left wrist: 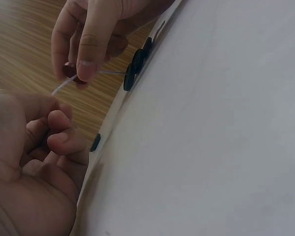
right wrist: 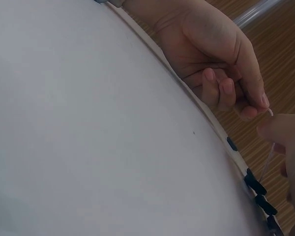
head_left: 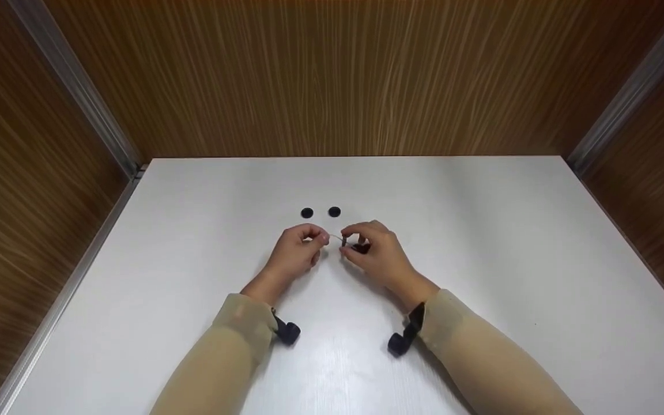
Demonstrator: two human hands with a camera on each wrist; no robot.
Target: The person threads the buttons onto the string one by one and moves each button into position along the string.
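Note:
Over the middle of the white table (head_left: 482, 276) my two hands meet fingertip to fingertip. My left hand (head_left: 323, 238) pinches one end of a thin white thread (head_left: 336, 237) between thumb and forefinger. My right hand (head_left: 346, 241) pinches the thread a little further along and holds small dark pieces (head_left: 359, 248) under its fingers. In the left wrist view the right hand (left wrist: 81, 69) grips a small dark piece on the thread (left wrist: 64, 84), with black buttons (left wrist: 132, 69) strung behind it. In the right wrist view the thread (right wrist: 270, 155) runs down to those buttons (right wrist: 255, 184).
Two loose black round buttons (head_left: 307, 212) (head_left: 334, 211) lie side by side on the table just beyond my hands. Wood-panelled walls (head_left: 338, 75) close in the table at the back and on both sides, with metal corner strips (head_left: 78, 98).

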